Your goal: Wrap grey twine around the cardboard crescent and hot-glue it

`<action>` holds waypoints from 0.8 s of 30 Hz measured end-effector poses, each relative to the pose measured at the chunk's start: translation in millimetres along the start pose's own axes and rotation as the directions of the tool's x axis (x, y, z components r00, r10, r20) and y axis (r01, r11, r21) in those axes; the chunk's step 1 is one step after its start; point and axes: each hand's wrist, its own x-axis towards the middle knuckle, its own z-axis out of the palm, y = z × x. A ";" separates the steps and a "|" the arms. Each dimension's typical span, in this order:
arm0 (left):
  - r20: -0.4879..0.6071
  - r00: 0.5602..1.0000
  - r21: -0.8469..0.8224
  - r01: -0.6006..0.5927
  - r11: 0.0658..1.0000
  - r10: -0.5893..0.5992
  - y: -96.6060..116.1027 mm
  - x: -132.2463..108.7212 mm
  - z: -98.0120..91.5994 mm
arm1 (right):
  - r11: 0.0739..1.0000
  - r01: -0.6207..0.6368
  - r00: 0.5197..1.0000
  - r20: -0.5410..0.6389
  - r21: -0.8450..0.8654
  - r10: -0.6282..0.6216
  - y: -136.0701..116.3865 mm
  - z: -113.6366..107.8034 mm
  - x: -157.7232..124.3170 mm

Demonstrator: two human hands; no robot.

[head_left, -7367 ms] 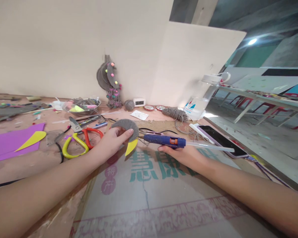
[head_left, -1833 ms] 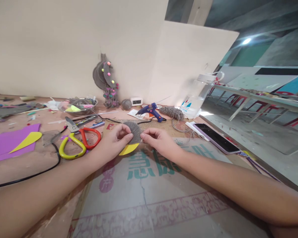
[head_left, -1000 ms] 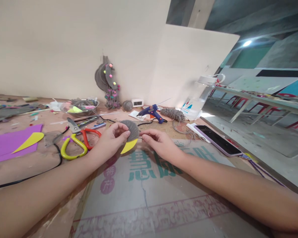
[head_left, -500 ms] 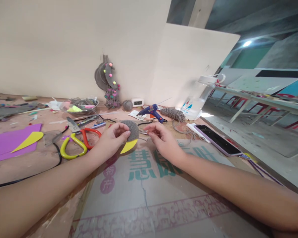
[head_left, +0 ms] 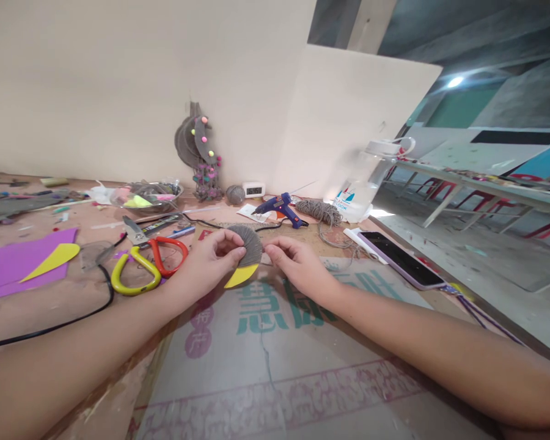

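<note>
Between its thumb and fingers my left hand (head_left: 222, 253) grips a yellow disc (head_left: 241, 276) by its left edge. Grey yarn (head_left: 247, 244) covers most of the disc in close rows, while a yellow crescent at the bottom stays bare. My right hand (head_left: 291, 256) is closed in a pinch at the disc's right edge, on the grey yarn; the strand itself is mostly hidden by the fingers. Behind the right hand lies a loose hank of grey yarn (head_left: 319, 211), with strands trailing down to the right. A blue glue gun (head_left: 282, 208) rests just beyond both hands.
Scissors (head_left: 158, 260) with yellow and red handles lie left of my hands, near purple sheets (head_left: 25, 263) and a yellow cut piece (head_left: 57, 260). A phone (head_left: 401, 260) and a water bottle (head_left: 358, 183) are on the right. A black cable (head_left: 73, 324) crosses the left side.
My right hand has moved left, up to the disc's edge. The disc has shifted slightly right and tilted in my left hand.
</note>
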 end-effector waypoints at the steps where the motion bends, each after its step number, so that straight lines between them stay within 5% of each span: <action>1: 0.009 1.000 0.011 -0.011 1.000 0.010 0.4 -0.4 0.0 | 1.000 0.000 1.000 0.013 -0.001 0.000 0.0 0.4 0.3; 16: 0.065 0.996 0.050 -0.065 0.997 0.062 -1.3 -1.6 -0.3 | 0.990 0.125 0.992 0.041 -0.072 -0.122 -0.9 -1.2 -0.4; 24: -0.034 0.999 0.021 0.010 1.000 -0.010 3.4 -2.2 0.0 | 0.991 -0.024 0.998 0.055 -0.130 0.031 -3.0 1.6 -0.8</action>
